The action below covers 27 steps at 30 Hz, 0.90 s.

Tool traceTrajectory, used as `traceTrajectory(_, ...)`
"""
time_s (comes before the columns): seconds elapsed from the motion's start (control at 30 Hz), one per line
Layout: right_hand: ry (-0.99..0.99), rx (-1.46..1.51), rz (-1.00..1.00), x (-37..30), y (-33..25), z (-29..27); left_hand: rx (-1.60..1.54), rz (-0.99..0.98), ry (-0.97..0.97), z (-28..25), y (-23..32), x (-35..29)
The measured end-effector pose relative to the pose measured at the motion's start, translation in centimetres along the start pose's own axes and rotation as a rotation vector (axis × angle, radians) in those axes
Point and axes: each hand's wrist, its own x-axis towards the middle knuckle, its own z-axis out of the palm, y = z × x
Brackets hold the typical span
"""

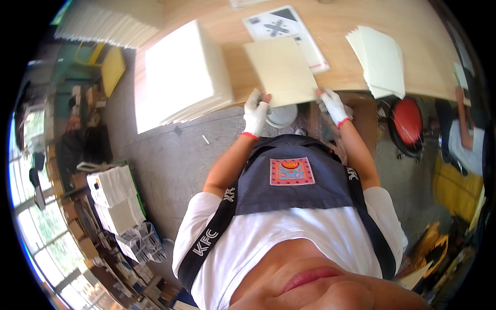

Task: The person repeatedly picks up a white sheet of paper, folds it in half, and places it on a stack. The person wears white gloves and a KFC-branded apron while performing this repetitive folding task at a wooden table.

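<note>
A cream-coloured sheet of board [281,67] is held by its two near corners at the table's front edge. My left hand [256,110], in a white glove with a red cuff and bare fingertips, pinches its near left corner. At the near right corner, my right hand [334,105] grips it in the same kind of glove. Under the sheet's far part lies a white printed packet [310,49] with a dark graphic. Left of the sheet stands a tall stack of white board [181,72]. To the right, a smaller fanned pile of cream sheets [380,62] reaches the table edge.
The wooden table [330,15] spans the top of the view. Another stack of sheets [106,20] stands at its far left. A red round stool [407,121] is below the table's right side. A co-worker [467,139] sits at the far right. Stacked white bundles [116,199] stand on the left floor.
</note>
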Motion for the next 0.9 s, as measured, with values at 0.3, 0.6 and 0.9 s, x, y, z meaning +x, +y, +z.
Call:
traceTrajectory(0.3,-0.596,0.19,-0.358,-2.9,-14.3,13.0,0.011,0.532,0.49,-11.7,16.7,-4.7)
traceTrajectory(0.6,-0.562,-0.017,-0.24,-2.6,-17.8,19.9,-0.03,0.466,0.603,-22.9,10.4,-0.4)
traceTrajectory(0.9,0.578,0.78,-0.212,0.7,-4.7,-8.0,-0.252,-0.12,0.58,-16.3,-9.5,-4.3)
